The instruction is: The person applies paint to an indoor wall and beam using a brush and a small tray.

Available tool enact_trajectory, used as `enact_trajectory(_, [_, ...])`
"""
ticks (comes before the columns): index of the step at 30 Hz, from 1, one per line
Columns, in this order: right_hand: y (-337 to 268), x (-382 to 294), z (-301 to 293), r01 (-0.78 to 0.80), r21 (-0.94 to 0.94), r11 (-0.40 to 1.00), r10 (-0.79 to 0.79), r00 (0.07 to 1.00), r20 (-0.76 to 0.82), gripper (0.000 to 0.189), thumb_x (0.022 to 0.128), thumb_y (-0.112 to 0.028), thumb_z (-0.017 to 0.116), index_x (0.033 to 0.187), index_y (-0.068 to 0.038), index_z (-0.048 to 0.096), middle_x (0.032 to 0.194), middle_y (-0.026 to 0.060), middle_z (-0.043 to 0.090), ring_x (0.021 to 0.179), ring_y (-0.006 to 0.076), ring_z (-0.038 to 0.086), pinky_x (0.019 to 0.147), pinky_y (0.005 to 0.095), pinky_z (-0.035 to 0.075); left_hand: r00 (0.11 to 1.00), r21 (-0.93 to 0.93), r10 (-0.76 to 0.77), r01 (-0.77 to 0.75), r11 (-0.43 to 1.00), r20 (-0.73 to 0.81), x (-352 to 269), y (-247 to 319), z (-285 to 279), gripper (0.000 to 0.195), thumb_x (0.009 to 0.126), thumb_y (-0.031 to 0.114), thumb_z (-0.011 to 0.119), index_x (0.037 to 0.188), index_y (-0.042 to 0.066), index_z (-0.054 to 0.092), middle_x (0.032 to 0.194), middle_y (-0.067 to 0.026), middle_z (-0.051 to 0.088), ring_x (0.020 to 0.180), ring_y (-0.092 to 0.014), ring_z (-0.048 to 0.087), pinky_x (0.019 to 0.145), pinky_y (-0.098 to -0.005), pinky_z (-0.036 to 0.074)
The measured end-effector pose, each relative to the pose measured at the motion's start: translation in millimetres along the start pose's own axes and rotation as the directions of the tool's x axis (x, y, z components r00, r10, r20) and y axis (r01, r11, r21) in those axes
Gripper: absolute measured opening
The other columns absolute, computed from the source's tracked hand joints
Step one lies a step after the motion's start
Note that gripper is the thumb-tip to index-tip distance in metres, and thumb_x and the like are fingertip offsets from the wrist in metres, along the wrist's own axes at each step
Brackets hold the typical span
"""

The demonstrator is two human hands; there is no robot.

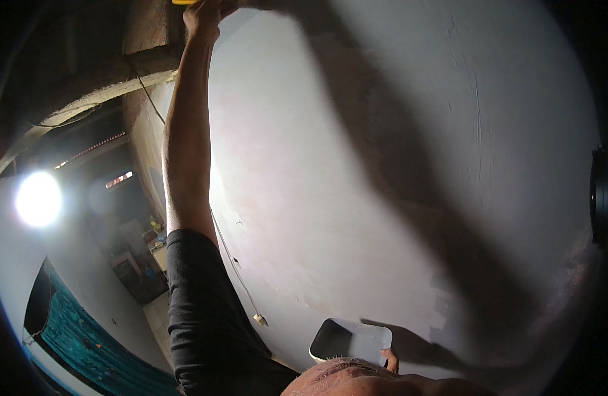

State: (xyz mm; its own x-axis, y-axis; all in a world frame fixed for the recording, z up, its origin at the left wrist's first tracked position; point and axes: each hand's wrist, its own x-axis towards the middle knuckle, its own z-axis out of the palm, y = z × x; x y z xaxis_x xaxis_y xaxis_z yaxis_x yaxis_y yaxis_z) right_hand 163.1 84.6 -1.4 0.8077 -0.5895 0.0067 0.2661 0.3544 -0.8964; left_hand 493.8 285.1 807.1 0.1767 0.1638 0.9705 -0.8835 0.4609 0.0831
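Note:
My left arm in a dark sleeve reaches up along the wall. My left hand is at the top edge of the view, its fingers bent around a yellow tool, mostly cut off by the frame, so its kind cannot be told. Low in the view, my right hand grips the right side of a light rectangular tray. The tray is close to the wall, its inside partly in shadow. Before me spreads a pale painted wall with fine cracks, patches and my arm's broad shadow.
A bright lamp shines at the left. A teal curtain hangs in an opening below it. A cable runs down the wall to a small socket box. Household items stand farther back, under a beam.

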Motion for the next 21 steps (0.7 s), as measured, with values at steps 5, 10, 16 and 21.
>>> enact_trajectory(5, [-2.8, -5.1, -1.7, -0.100, 0.122, 0.988, 0.109, 0.991, -0.072, 0.046, 0.092, -0.037, 0.048, 0.128, -0.007, 0.052, 0.104, 0.0025, 0.057, 0.073, 0.0095, 0.053, 0.050, 0.0240, 0.043, 0.972, 0.505, -0.019, 0.138, 0.852, -0.234, 3.0, -61.6, -58.1, 0.029, 0.084, 0.020, 0.068, 0.096, -0.006, 0.063, 0.093, -0.0163, 0.069, 0.075, -0.024, 0.068, 0.067, -0.0339, 0.058])
enact_trajectory(10, [-9.9, -8.5, 8.3, -0.117, 0.114, 0.987, 0.127, 0.989, -0.081, 0.048, 0.091, -0.039, 0.049, 0.129, -0.010, 0.051, 0.098, 0.0021, 0.056, 0.049, 0.0058, 0.044, 0.032, 0.0200, 0.032, 0.833, 0.851, 0.425, 0.098, 0.516, -0.354, 6.3, -88.6, -113.5, 0.042, 0.073, 0.037, 0.075, 0.080, -0.005, 0.070, 0.075, -0.0184, 0.069, 0.064, -0.031, 0.068, 0.063, -0.0423, 0.055])
enact_trajectory(16, [-1.2, 5.7, -14.0, -0.173, -0.051, 0.984, 0.168, 0.981, -0.094, 0.051, 0.091, -0.040, 0.048, 0.131, -0.008, 0.050, 0.097, 0.0023, 0.056, 0.046, 0.0067, 0.043, 0.032, 0.0201, 0.033, 0.738, 0.872, 0.528, 0.169, 0.459, -0.421, -15.2, -83.1, -96.9, 0.034, 0.073, 0.032, 0.068, 0.066, -0.001, 0.068, 0.065, -0.0165, 0.067, 0.059, -0.031, 0.067, 0.056, -0.0423, 0.051])
enact_trajectory(21, [-7.4, -14.3, -4.2, -0.070, 0.116, 0.991, 0.078, 0.994, -0.073, 0.049, 0.090, -0.037, 0.048, 0.128, -0.006, 0.050, 0.104, 0.0053, 0.057, 0.060, 0.0100, 0.046, 0.045, 0.0236, 0.036, 0.824, 0.912, 0.522, -0.015, 0.411, -0.221, -47.8, -53.8, -17.8, 0.036, 0.071, 0.034, 0.070, 0.070, -0.002, 0.069, 0.070, -0.0189, 0.068, 0.066, -0.034, 0.068, 0.063, -0.0422, 0.053])
